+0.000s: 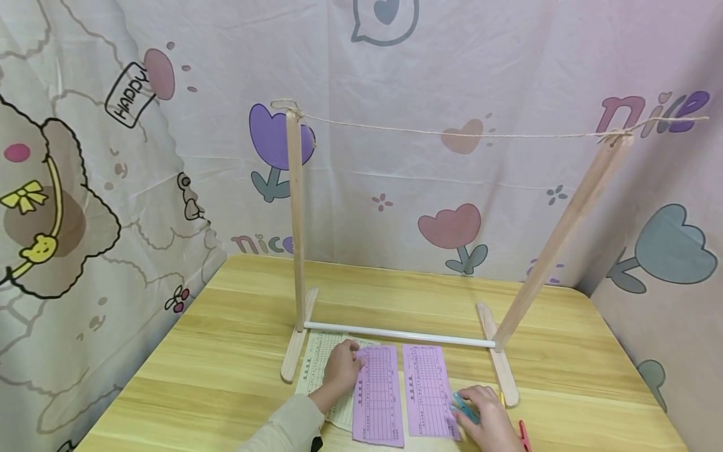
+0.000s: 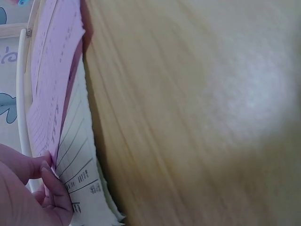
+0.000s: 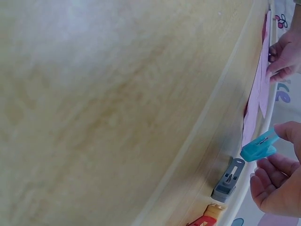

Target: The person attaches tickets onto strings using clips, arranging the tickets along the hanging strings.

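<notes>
My left hand [image 1: 341, 367] pinches the upper left edge of a purple printed slip [image 1: 380, 395]. In the left wrist view, that slip's edge is raised over pale green printed sheets [image 2: 77, 146], which lie beneath it. My right hand [image 1: 490, 419] holds a blue clothespin [image 3: 259, 145] between thumb and fingers, beside the right edge of a second purple slip [image 1: 430, 392]. A grey clothespin [image 3: 228, 180] lies on the table just below the right hand's clothespin in the right wrist view. Near it is a red clothespin [image 1: 524, 435].
Behind the slips stands a wooden frame with a left post [image 1: 295, 220], a leaning right post [image 1: 565, 242] and a white crossbar [image 1: 398, 334]. A string [image 1: 395, 129] runs between the post tops. The wooden table [image 1: 186, 370] meets printed cloth walls.
</notes>
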Demonstrator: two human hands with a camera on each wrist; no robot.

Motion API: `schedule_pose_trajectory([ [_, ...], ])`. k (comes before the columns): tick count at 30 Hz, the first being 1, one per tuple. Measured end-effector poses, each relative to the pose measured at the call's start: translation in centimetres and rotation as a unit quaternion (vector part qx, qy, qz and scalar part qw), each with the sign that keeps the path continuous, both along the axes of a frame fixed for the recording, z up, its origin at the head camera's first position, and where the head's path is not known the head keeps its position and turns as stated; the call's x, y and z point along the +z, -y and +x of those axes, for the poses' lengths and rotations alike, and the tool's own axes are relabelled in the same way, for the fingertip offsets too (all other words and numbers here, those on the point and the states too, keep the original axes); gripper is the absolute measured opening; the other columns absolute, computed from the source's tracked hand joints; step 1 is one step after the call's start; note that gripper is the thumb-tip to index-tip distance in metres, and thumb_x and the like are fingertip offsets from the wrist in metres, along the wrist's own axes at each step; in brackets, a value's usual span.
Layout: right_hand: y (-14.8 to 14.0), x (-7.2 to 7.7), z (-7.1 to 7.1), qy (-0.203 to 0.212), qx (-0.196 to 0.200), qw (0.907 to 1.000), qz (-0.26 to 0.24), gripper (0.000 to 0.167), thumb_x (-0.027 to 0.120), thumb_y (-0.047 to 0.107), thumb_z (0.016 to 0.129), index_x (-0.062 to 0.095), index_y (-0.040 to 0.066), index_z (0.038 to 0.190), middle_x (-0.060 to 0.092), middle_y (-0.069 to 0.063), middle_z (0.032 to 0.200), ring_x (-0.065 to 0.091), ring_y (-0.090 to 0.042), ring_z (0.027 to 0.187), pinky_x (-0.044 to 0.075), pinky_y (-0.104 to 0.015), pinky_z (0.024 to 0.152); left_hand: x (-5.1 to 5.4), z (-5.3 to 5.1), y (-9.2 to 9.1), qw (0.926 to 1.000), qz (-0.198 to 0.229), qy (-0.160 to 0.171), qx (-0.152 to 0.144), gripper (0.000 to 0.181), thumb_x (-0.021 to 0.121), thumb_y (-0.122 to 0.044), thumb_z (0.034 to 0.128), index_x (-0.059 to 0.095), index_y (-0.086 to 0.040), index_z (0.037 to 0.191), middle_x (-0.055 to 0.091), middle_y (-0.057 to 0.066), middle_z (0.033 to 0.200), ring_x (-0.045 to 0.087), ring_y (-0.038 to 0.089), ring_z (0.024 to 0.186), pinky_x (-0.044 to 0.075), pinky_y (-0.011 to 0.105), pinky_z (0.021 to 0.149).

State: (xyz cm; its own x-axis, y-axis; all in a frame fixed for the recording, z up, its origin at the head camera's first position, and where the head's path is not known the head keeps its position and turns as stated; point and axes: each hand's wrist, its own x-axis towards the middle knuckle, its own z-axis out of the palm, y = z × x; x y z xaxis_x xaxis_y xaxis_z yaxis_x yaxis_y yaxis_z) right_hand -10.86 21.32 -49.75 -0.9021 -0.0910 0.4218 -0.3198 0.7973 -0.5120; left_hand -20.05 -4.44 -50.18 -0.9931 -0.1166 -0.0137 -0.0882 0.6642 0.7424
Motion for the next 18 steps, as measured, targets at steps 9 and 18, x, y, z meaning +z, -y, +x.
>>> schedule_pose_trajectory([
  [9, 0.00, 0.08, -0.03, 0.003, -0.002, 1.0000, 0.000, 0.028, 0.082, 0.004, 0.061, 0.065, 0.014, 0.081, 0.060, 0.013, 0.083, 0.050, -0.002, 0.078, 0.048, -0.021, 0.065, 0.03, 0.20, -0.05, 0.9997, 0.006, -0.018, 0.015, 0.009, 0.069, -0.007, 0.0792, 0.065, -0.006, 0.087, 0.064, 0.003, 0.075, 0.056, 0.012, 0.064, 0.042, 0.025, 0.051],
  [18, 0.14, 0.46, -0.03, 0.030, -0.022, 0.9993, -0.006, 0.027, 0.081, 0.005, 0.062, 0.066, 0.013, 0.083, 0.062, 0.012, 0.083, 0.052, -0.003, 0.080, 0.051, -0.022, 0.068, -0.09, 0.39, -0.12, 0.9994, 0.022, -0.019, 0.017, 0.010, 0.071, -0.007, 0.0774, 0.064, -0.007, 0.086, 0.062, 0.003, 0.077, 0.054, 0.012, 0.065, 0.040, 0.024, 0.053],
])
